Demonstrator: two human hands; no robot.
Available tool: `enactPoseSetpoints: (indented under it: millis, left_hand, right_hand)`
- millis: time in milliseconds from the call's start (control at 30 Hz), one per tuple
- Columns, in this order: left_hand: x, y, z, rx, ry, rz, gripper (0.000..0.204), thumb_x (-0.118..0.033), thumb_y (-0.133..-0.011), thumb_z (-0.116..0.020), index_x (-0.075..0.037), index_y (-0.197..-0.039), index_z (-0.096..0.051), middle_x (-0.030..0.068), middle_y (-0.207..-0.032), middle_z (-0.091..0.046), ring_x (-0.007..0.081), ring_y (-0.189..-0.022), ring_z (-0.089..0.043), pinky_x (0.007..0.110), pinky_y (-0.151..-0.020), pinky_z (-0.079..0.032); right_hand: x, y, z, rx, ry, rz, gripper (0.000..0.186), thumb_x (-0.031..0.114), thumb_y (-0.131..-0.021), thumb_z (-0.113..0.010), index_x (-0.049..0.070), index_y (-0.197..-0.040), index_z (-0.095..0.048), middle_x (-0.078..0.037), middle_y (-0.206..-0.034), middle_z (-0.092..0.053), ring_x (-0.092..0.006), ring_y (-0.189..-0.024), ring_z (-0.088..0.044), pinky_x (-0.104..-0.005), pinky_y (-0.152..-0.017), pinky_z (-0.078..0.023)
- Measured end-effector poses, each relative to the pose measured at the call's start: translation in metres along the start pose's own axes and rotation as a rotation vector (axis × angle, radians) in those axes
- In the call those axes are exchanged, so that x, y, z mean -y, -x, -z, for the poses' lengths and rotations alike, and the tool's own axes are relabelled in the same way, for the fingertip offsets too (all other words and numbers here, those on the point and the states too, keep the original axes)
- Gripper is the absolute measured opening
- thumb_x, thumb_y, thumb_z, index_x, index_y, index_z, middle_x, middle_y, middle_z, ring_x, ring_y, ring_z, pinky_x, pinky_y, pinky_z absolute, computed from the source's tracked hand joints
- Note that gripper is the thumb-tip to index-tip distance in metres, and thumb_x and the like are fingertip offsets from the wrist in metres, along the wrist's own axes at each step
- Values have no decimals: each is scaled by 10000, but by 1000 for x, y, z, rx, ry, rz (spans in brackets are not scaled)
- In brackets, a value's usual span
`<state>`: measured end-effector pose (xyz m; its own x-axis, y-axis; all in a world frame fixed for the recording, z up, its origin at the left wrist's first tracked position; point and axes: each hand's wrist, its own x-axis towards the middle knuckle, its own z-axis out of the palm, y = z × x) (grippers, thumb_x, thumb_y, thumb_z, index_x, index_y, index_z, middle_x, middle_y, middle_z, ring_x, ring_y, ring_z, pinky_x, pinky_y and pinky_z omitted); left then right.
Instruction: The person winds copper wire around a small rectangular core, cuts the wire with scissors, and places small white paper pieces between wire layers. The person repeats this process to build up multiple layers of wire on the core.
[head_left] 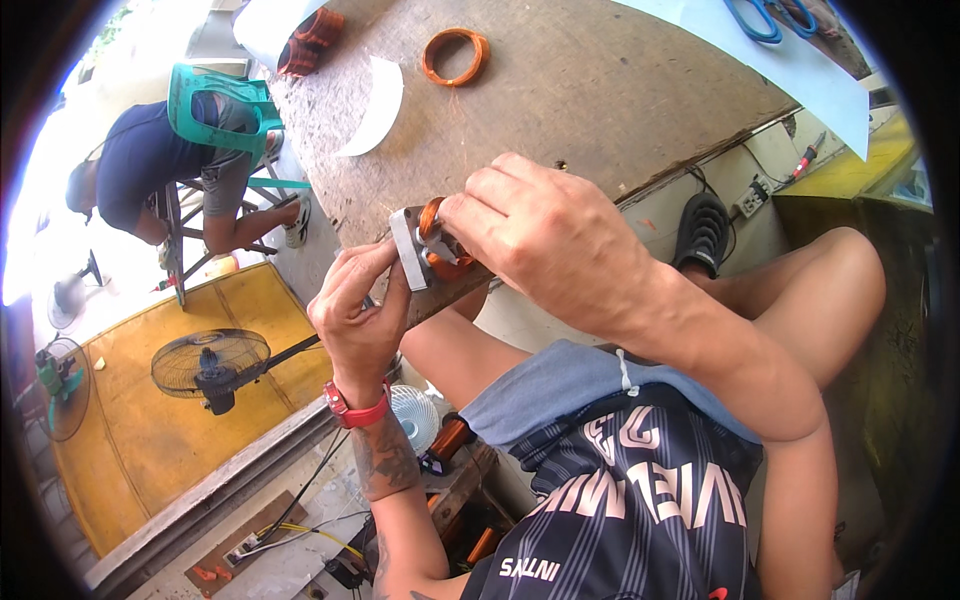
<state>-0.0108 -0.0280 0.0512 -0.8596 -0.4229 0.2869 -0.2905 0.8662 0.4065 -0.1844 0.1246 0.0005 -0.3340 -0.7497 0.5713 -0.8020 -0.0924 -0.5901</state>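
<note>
A small motor stator with a pale metal end (408, 248) and copper windings (450, 263) is held over the edge of the wooden table. My left hand (355, 300) grips the stator from the left, with a red wristwatch at the wrist. My right hand (525, 230) is closed at the copper coil (433, 214) on the stator's top, its fingertips on the wire and partly hiding it.
Copper coils (455, 56) (310, 45), white paper (375, 105) and blue scissors (760, 20) lie on the table (560, 80). A person (140, 160) with a green chair (195, 110) is at the left, by fans (210, 365) and a yellow surface (150, 450). A soldering iron (808, 155) is at the right.
</note>
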Motion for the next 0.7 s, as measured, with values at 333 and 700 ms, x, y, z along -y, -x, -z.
enactPoseSetpoints:
  millis: [333, 700]
  left_hand:
    - [1, 5, -2, -41, 20, 10, 282, 99, -773, -769, 3, -1036, -800, 127, -960, -791, 242, -906, -765, 330, -824, -582]
    - [-3, 0, 2, 14, 19, 82, 251, 84, -795, -759, 13, -1032, -793, 123, -929, -783, 212, -853, -746, 314, -802, -570]
  right_hand:
    - [-5, -1, 19, -216, -159, -125, 188, 68, -870, -790, 54, -1047, -727, -89, -957, -679, -305, -911, -667, -410, -831, -564]
    - [4, 1, 3, -99, -85, -38, 241, 82, -815, -814, 73, -1043, -738, -58, -961, -675, -262, -945, -655, -375, -840, -570]
